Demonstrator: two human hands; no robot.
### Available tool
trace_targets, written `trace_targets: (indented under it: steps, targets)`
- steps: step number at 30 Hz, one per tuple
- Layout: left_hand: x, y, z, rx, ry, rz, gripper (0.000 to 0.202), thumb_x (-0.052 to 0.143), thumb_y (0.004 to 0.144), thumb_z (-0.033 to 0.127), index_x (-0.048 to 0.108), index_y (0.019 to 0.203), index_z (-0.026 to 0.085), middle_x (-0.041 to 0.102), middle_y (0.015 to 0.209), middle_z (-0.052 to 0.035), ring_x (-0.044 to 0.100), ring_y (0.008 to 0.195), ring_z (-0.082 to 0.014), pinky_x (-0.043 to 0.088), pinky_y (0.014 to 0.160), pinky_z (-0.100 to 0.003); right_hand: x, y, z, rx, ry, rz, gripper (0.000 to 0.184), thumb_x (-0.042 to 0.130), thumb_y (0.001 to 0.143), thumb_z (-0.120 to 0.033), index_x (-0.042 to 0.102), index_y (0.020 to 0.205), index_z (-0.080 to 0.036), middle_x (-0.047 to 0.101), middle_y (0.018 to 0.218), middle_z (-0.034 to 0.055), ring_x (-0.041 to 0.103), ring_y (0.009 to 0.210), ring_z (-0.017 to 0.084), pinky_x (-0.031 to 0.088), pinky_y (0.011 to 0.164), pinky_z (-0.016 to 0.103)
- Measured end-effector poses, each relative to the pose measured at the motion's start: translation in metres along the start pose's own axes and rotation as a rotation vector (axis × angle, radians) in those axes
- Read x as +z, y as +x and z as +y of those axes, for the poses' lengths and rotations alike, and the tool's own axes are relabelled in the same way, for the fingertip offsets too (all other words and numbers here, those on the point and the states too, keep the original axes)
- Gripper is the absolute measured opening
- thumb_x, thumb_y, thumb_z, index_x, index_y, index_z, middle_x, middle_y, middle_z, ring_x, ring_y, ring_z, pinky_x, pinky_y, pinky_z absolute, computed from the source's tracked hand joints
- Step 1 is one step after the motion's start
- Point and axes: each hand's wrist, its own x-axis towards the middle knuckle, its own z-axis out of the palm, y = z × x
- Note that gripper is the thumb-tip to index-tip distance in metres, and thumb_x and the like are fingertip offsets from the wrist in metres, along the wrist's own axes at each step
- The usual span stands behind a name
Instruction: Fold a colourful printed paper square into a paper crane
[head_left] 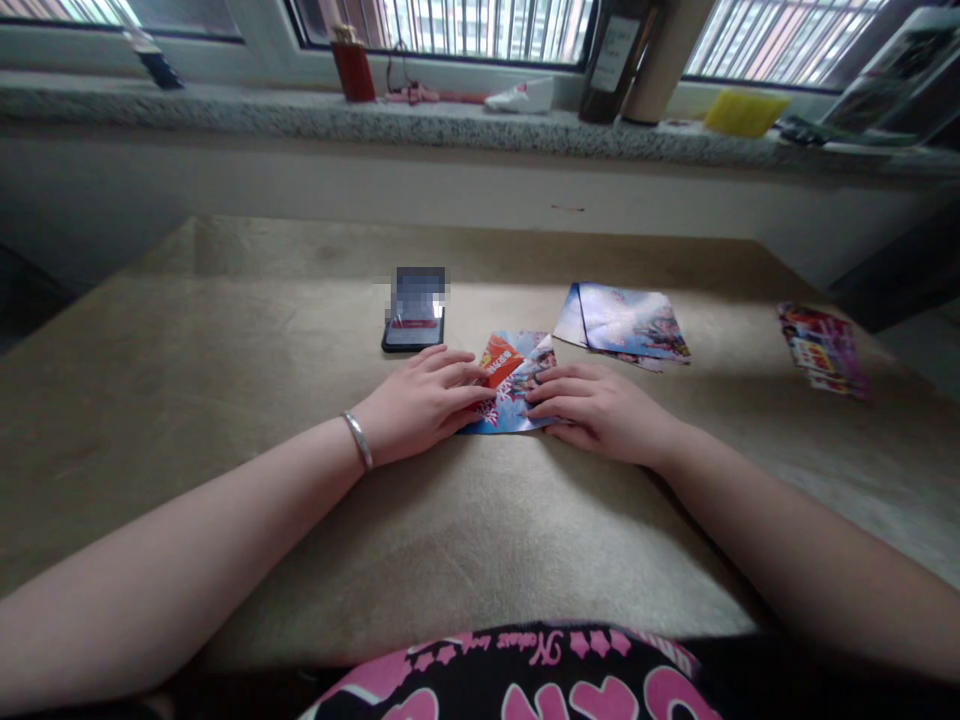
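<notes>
A colourful printed sheet of paper [517, 400] with folded flaps lies flat on the table in front of me. My left hand [435, 395] rests on its left side, fingers stretched out over the print. From the other side, my right hand [596, 408] lays its extended fingers on the right part of the sheet. Parts of both side edges are hidden under the hands. Just beyond my left hand lies a phone [414, 335], its screen partly blurred out. A few printed sheets [630, 318] lie overlapping beyond my right hand.
Farther right on the table [247, 340] lies a small stack of printed papers [821, 350]. Along the stone windowsill [262, 118] at the back stand a red lighter-like object [352, 65], a dark bottle [611, 65] and a yellow sponge-like block [745, 113].
</notes>
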Motion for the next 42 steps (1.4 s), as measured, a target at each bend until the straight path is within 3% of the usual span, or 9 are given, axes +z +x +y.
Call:
trace_targets:
  steps: [5, 11, 15, 21, 26, 32, 38, 42]
  targets:
    - [-0.002, 0.0, -0.002, 0.025, -0.013, -0.003, 0.028, 0.045, 0.095, 0.03, 0.064, 0.114, 0.025, 0.064, 0.119, -0.0033, 0.05, 0.118, -0.0259, 0.041, 0.1, -0.046, 0.001, -0.003, 0.001, 0.019, 0.021, 0.03, 0.019, 0.053, 0.091, -0.026, 0.07, 0.099, -0.021, 0.072, 0.102, 0.0026, 0.063, 0.098, 0.017, 0.051, 0.088, 0.034]
    - [0.0, -0.001, -0.002, 0.057, -0.033, -0.038, 0.033, 0.053, 0.091, 0.033, 0.059, 0.123, 0.024, 0.057, 0.129, -0.0051, 0.045, 0.124, -0.028, 0.038, 0.104, -0.049, -0.001, -0.002, -0.006, 0.016, 0.043, 0.047, 0.018, 0.054, 0.09, -0.025, 0.071, 0.092, -0.021, 0.073, 0.087, 0.0033, 0.064, 0.082, 0.016, 0.05, 0.075, 0.03]
    - [0.0, 0.0, 0.0, 0.055, -0.058, -0.003, 0.028, 0.053, 0.092, 0.035, 0.063, 0.115, 0.026, 0.062, 0.117, -0.0053, 0.053, 0.109, -0.0226, 0.044, 0.096, -0.041, -0.003, -0.001, -0.011, 0.058, 0.069, 0.046, 0.019, 0.053, 0.09, -0.025, 0.071, 0.087, -0.02, 0.071, 0.081, 0.0037, 0.064, 0.076, 0.015, 0.047, 0.07, 0.029]
    - [0.0, 0.001, 0.006, 0.037, -0.037, 0.026, 0.021, 0.053, 0.092, 0.033, 0.067, 0.105, 0.026, 0.067, 0.1, -0.0035, 0.056, 0.091, -0.0186, 0.047, 0.082, -0.034, -0.002, 0.001, -0.013, 0.204, 0.235, 0.022, 0.018, 0.053, 0.089, -0.025, 0.069, 0.086, -0.018, 0.07, 0.077, 0.0029, 0.061, 0.068, 0.012, 0.044, 0.065, 0.024]
    - [-0.003, 0.003, 0.008, 0.034, -0.109, 0.007, 0.021, 0.049, 0.092, 0.026, 0.069, 0.1, 0.022, 0.068, 0.101, -0.0049, 0.058, 0.09, -0.0167, 0.048, 0.083, -0.032, -0.001, 0.001, -0.012, 0.43, 0.358, 0.005, 0.019, 0.055, 0.086, -0.03, 0.067, 0.076, -0.018, 0.065, 0.065, 0.0002, 0.049, 0.055, 0.009, 0.036, 0.053, 0.023]
    - [-0.003, 0.001, 0.008, 0.079, -0.153, 0.001, 0.027, 0.048, 0.093, 0.027, 0.066, 0.111, 0.023, 0.065, 0.105, -0.0077, 0.058, 0.093, -0.0177, 0.05, 0.082, -0.033, -0.002, 0.0, -0.007, 0.62, 0.326, -0.009, 0.023, 0.055, 0.084, -0.035, 0.066, 0.076, -0.018, 0.055, 0.058, -0.0014, 0.041, 0.05, 0.009, 0.03, 0.05, 0.024]
    - [-0.003, -0.001, 0.007, 0.075, -0.138, -0.013, 0.032, 0.047, 0.092, 0.025, 0.06, 0.12, 0.018, 0.066, 0.105, -0.0105, 0.06, 0.095, -0.0189, 0.053, 0.082, -0.033, 0.0, -0.002, -0.003, 0.689, 0.311, 0.013, 0.022, 0.054, 0.084, -0.035, 0.066, 0.078, -0.018, 0.058, 0.063, -0.0003, 0.044, 0.053, 0.01, 0.032, 0.052, 0.024]
    - [-0.007, 0.0, 0.008, 0.144, -0.104, -0.026, 0.038, 0.045, 0.093, 0.024, 0.052, 0.13, 0.02, 0.066, 0.106, -0.0094, 0.061, 0.098, -0.0199, 0.053, 0.08, -0.033, 0.001, -0.002, -0.001, 0.697, 0.319, 0.039, 0.021, 0.054, 0.084, -0.034, 0.066, 0.08, -0.018, 0.06, 0.064, -0.0002, 0.046, 0.054, 0.011, 0.033, 0.051, 0.024]
